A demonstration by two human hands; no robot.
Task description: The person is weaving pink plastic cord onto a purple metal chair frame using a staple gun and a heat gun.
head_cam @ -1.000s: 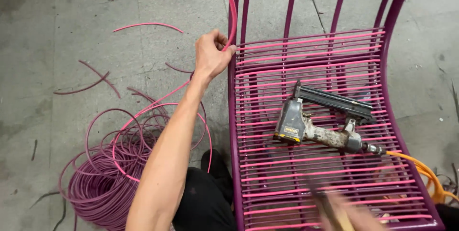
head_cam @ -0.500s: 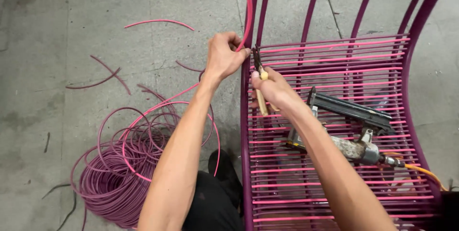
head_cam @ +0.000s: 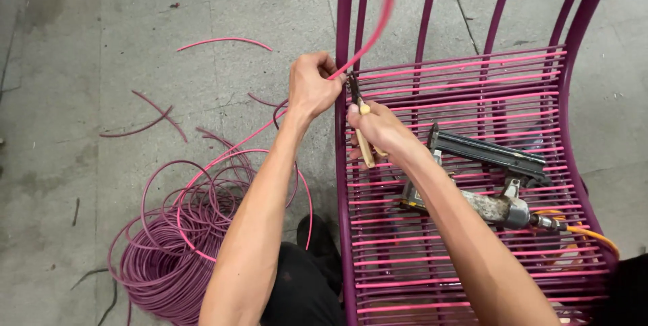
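One purple metal chair frame (head_cam: 574, 63), one pneumatic nailer (head_cam: 486, 177) lying on its woven seat, and one coil of cord (head_cam: 169, 258) on the concrete floor were visible. The left hand (head_cam: 312, 85) was closed around a pink cord (head_cam: 378, 22) at the frame's edge; the right hand (head_cam: 378, 130) gripped small tan-handled pliers (head_cam: 361, 127) just beside it

Grey concrete floor (head_cam: 101, 29), stained, cracked, evenly lit

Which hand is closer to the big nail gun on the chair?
Right. The right hand, holding pliers, is over the chair, just left of the nail gun. The left hand pinches the pink cord at the frame's edge, farther away.
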